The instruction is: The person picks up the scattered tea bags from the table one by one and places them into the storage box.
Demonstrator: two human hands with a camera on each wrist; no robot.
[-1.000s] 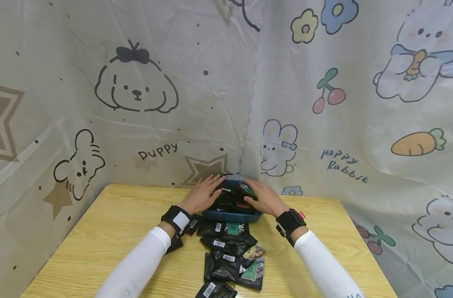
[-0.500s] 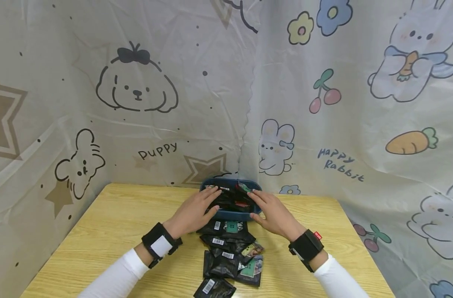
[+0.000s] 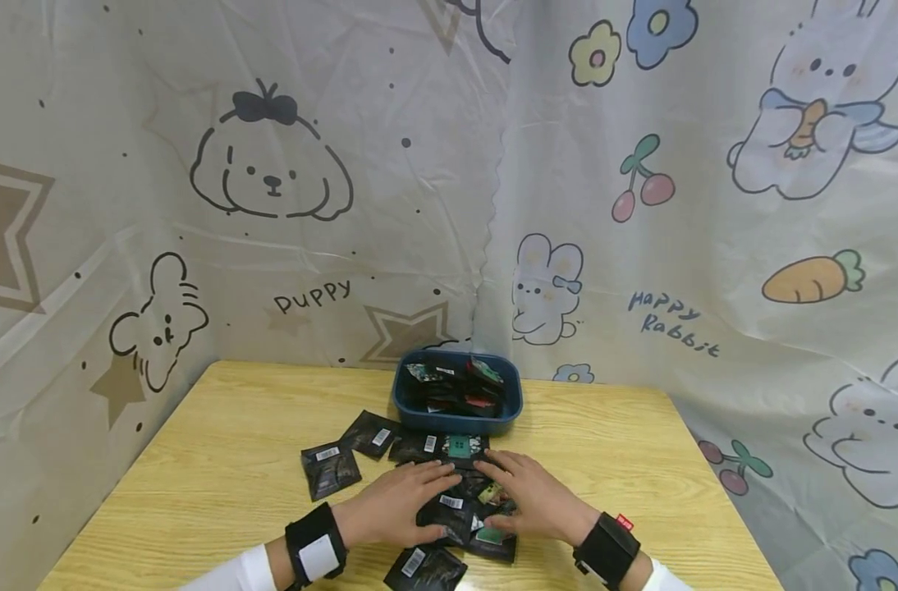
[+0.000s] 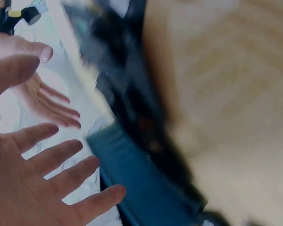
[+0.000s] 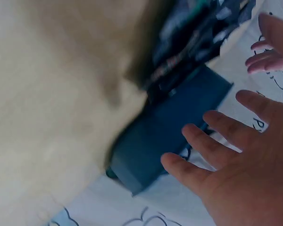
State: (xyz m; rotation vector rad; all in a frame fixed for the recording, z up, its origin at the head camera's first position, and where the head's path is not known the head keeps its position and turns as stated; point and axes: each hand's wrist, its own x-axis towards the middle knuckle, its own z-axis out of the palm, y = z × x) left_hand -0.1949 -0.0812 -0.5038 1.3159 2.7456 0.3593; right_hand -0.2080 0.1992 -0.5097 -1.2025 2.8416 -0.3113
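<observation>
pkt pile (image 3: pixel 458 514), long axis near-far

packets (image 3: pixel 331 472): glossy plastic | bin (image 3: pixel 452 423): smooth plastic | table (image 3: pixel 198 484): wood-grained

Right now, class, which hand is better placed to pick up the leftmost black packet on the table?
Probably the left hand: open and holding nothing, it is nearer the leftmost packet. The right hand, also empty, is farther off, by the packet pile.
</observation>
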